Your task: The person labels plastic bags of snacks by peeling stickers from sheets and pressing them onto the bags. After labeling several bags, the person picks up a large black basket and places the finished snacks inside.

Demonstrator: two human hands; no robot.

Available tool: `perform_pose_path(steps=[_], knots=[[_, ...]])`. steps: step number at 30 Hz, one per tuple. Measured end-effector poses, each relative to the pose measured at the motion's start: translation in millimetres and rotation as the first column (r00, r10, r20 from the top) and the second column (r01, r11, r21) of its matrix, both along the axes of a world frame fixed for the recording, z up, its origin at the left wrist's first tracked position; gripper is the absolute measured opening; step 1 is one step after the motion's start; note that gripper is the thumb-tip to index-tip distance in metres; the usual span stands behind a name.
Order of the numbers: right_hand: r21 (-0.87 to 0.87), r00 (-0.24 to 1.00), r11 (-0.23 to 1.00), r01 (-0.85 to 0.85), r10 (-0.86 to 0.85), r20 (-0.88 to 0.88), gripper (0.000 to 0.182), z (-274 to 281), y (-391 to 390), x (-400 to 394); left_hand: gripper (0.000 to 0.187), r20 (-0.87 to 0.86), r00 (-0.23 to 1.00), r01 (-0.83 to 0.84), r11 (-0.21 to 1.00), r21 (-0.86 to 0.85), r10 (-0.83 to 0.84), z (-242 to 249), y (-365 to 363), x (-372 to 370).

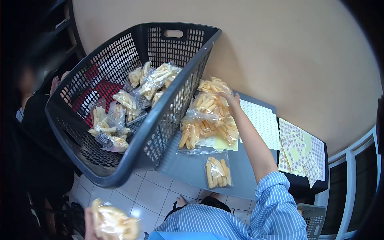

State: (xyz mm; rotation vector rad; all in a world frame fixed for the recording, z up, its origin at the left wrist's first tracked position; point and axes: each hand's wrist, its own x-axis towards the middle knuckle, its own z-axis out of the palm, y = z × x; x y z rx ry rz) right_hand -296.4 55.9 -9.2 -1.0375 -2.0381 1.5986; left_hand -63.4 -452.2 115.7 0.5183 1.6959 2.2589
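At the lower left, my left hand [90, 225] is closed on a clear bag of pale stick snacks [115, 221], slightly blurred. My right hand [231, 102] reaches over the grey table to a pile of bagged stick snacks [206, 105]. Its fingers grip the edge of an upper bag, partly hidden by it. Nearer me on the table lies a single flat bag of sticks [218, 172]. A large dark plastic basket [174, 92] stands left of the pile, tilted in view, with several similar bags [128, 102] inside.
Sticker sheets [260, 120] lie on the grey table [240, 176], and more sheets [300, 148] on a black surface to the right. A grey basket [314, 218] stands low at the right. A person in black [48, 132] is at the left, behind the basket.
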Motion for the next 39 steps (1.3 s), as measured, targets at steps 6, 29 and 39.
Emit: perform_pose_path(steps=[6, 29, 39], knots=[[-0.424, 0.968, 0.900, -0.106, -0.004, -0.252, 0.087, 10, 29, 34, 0.081, 0.267, 0.919, 0.324, 0.941, -0.097, -0.289, -25, 115, -26], [-0.136, 0.707, 0.980, -0.144, 0.006, -0.707, 0.042, -34, -26, 262, 0.035, 0.161, 0.935, 0.283, 0.938, 0.199, -0.316, -121, 404, -84], [0.061, 0.785, 0.985, -0.163, 0.167, -0.597, 0.013, 36, -8, 250, 0.014, -0.085, 0.916, 0.396, 0.918, 0.040, -0.391, -94, 396, -76]])
